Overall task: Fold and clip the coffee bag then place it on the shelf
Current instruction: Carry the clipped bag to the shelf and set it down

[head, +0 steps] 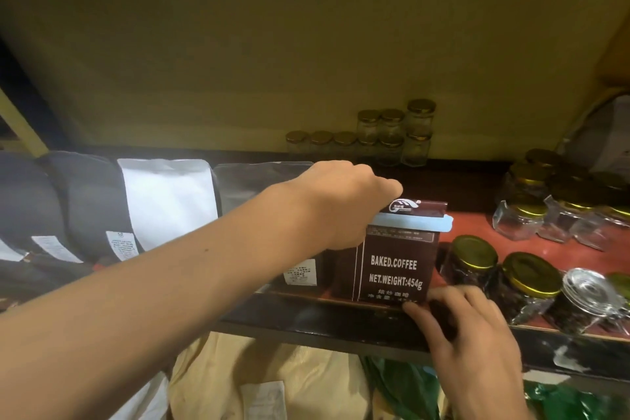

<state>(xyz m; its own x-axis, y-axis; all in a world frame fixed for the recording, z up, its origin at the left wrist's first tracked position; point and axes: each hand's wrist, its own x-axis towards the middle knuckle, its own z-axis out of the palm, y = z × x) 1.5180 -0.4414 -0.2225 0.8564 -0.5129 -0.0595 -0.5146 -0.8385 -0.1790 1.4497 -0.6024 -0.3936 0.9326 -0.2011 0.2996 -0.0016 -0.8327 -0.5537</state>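
Note:
The brown coffee bag (395, 269), printed "BAKED.COFFEE", stands upright on the red shelf (477, 225) near its front edge. Its top is folded over, with a light blue clip (416, 223) clamped across the fold. My left hand (344, 204) grips the bag's upper left corner at the folded top. My right hand (470, 327) is lower, its fingertips touching the bag's bottom right corner at the shelf's dark front edge (324, 320).
Several grey and white pouches (167, 201) stand to the left of the bag. Gold-lidded jars (474, 259) crowd the shelf to its right, and small empty jars (392, 136) line the back wall. Cloth and green plastic bags (402, 385) lie below the shelf.

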